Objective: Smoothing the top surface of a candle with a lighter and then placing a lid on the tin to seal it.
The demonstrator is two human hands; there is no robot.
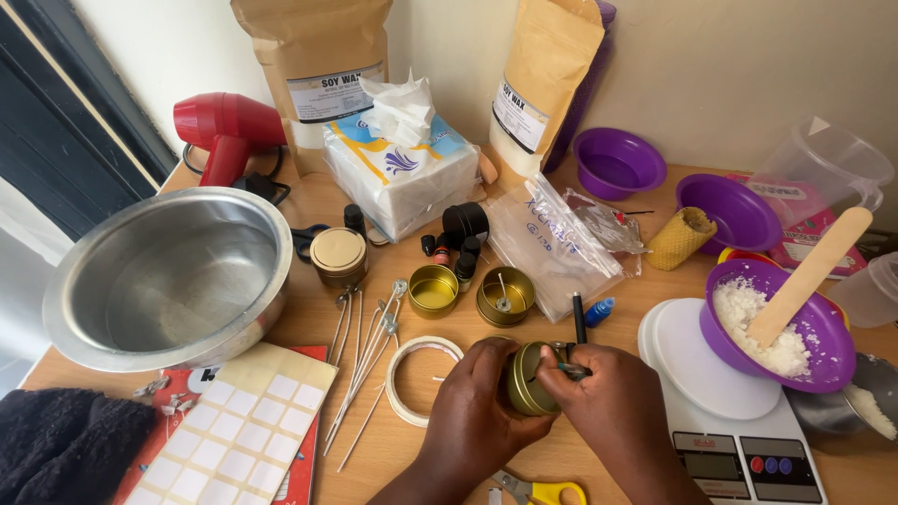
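Gold tin [528, 379], small, round, shiny metal, tipped sideways in my left hand [472, 411], my right hand [613, 397] pinching a thin dark tool [577, 323] at its rim, wooden desk [412, 449] beneath.

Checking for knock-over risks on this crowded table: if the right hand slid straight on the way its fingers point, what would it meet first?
The right hand points left, fingers already at the small gold tin held by the left hand. It would meet that tin first, then probably the left hand's fingers behind it; depth is hard to judge.
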